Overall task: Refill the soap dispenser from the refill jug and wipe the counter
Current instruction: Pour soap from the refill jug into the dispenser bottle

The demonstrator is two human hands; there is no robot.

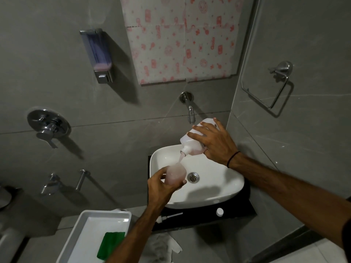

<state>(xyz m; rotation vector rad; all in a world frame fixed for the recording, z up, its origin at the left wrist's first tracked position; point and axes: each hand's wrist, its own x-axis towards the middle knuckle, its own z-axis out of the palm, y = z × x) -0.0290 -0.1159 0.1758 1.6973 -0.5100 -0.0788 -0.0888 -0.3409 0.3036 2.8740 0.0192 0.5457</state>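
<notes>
Head view, looking down over a white basin (218,188) set on a dark counter (245,209). The right hand (216,143) is wrapped around a white refill jug (191,141), tipped spout-down over the basin, and a thin stream of pink soap (180,159) runs from its neck. The left hand (161,186) grasps a small clear soap bottle (175,174), held upright just below the spout and above the bowl beside the drain (193,177); the stream falls into its mouth, and it is nearly full of pale pink liquid. On the counter's front edge lie the pump head (169,217) with its tube and, well apart to the right, a white cap (219,211). A white tray (85,221) at lower left holds a green cloth (111,243). A wall-mounted dispenser (98,56) hangs at upper left, a spout tap (190,114) juts from the wall above the basin, and a towel ring (269,92) hangs on the right wall.
</notes>
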